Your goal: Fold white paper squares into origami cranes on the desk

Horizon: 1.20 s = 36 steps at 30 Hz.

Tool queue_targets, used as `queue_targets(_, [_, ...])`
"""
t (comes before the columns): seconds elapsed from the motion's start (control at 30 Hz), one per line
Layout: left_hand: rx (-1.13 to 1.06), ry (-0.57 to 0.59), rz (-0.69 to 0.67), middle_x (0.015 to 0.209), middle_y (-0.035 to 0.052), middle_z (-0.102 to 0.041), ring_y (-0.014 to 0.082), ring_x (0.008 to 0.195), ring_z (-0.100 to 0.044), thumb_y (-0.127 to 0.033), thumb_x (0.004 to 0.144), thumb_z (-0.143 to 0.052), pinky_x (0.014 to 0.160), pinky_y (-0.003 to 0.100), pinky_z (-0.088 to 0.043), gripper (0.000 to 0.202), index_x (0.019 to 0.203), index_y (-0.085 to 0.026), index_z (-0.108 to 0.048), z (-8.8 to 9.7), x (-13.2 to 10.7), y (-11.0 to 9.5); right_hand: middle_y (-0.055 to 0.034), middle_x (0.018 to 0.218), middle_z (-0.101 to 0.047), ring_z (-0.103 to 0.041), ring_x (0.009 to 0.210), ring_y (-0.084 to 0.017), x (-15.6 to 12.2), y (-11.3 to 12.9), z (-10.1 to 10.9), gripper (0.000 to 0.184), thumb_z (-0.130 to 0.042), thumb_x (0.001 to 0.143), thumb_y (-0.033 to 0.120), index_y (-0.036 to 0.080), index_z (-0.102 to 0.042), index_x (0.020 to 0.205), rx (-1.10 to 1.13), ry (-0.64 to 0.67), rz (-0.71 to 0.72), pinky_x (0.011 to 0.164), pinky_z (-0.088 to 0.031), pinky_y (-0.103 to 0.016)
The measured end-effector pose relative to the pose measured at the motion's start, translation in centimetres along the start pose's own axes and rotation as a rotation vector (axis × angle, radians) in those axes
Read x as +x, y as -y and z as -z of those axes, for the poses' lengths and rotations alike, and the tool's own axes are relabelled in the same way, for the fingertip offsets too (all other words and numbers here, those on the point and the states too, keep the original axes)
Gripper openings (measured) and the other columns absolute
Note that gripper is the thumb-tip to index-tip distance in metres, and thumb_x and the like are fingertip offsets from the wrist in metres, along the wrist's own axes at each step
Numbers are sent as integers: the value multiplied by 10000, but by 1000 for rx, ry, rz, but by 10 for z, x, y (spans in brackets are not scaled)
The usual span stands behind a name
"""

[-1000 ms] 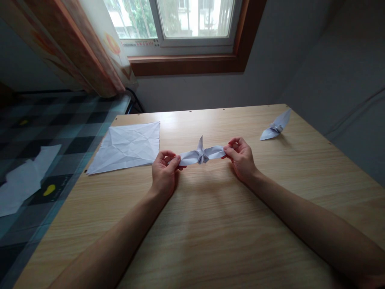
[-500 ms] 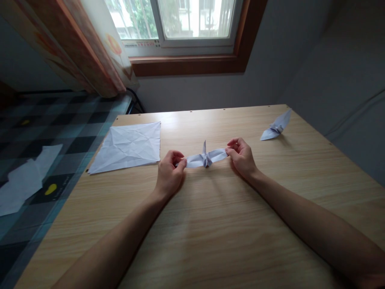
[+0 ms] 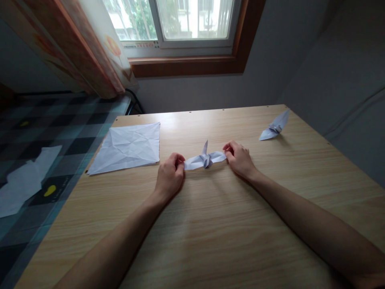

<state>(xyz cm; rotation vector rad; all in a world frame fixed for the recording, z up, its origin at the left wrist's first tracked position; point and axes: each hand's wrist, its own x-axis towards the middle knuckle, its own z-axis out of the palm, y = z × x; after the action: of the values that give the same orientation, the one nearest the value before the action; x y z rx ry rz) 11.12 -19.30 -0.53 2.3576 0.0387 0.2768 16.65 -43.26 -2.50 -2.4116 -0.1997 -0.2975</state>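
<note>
A white folded paper crane (image 3: 205,159) lies stretched between my two hands, low over the wooden table (image 3: 210,224). My left hand (image 3: 169,178) pinches the tip of its left wing, fingers closed. At the other wing tip, my right hand (image 3: 239,159) is also closed in a pinch. The crane's pointed neck sticks up in the middle. Both forearms rest across the table toward me.
A creased white paper sheet (image 3: 128,146) lies flat at the table's left. A second folded paper crane (image 3: 275,127) sits at the far right corner. Left of the table is a checked bedcover (image 3: 45,136) with white paper (image 3: 21,182) on it. A curtain and window are behind.
Both hands have lowered the crane toward the tabletop and moved slightly closer together; my left hand shifted right. The pinch on each wing is unchanged.
</note>
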Motion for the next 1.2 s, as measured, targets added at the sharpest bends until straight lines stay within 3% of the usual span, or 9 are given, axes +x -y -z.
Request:
queue_targets(0.37, [86, 25, -2, 719, 17, -643, 185, 672, -598, -211, 801, -482, 644, 284, -409, 100, 818, -201, -580, 1, 0, -2, -62, 826, -663, -581, 858, -249, -2, -3, -3, 128, -476, 823, 163, 208, -583, 877, -114, 10, 51, 811, -363, -377])
queue_targets(0.8, [-1, 38, -28, 680, -8, -608, 161, 637, -563, -273, 821, -480, 623, 267, -390, 124, 812, -198, -579, 3, -2, -1, -46, 785, -639, -575, 820, -243, -3, -2, -2, 92, -494, 825, 222, 209, -576, 864, -69, -7, 62, 794, -389, -378])
queue_targets(1.0, [-86, 23, -57, 709, -7, -612, 155, 664, -560, -349, 856, -479, 626, 257, -397, 204, 791, -189, -586, 4, -3, -2, -74, 893, -618, -555, 896, -256, -5, 2, -2, 151, -478, 873, 320, 201, -567, 846, 33, -155, 124, 817, -417, -389])
queue_targets(1.2, [-162, -21, -89, 690, -19, -577, 146, 650, -538, -443, 900, -457, 632, 255, -396, 297, 824, -184, -580, 4, -4, 0, -105, 1082, -577, -509, 1045, -280, -18, 14, 3, 229, -439, 922, 396, 209, -566, 960, -48, -312, 253, 931, -372, -440])
